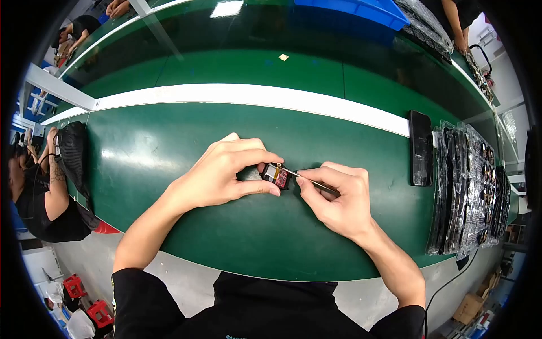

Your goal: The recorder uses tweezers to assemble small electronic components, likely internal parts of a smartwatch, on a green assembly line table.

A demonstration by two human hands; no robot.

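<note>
Between the thumb and fingers of my left hand [228, 169] is a small black square watch-like case [276, 176], open so that its inside shows. A silver part, a yellowish strip and a reddish area are visible in it. My right hand [341, 195] pinches a thin, dark-handled metal tool [316, 183], perhaps tweezers or a pry tool. Its tip reaches the upper edge of the case, near my left index finger. Whether the tip grips anything is too small to tell. Both hands are just above the green table [237, 237].
To the right stand stacked clear plastic trays [466, 192] with small dark parts, beside a black phone [420, 148]. A white rail [254, 95] crosses behind my hands. Beyond it are a small pale square [283, 57] and a blue bin [361, 11]. A person [48, 186] sits at left.
</note>
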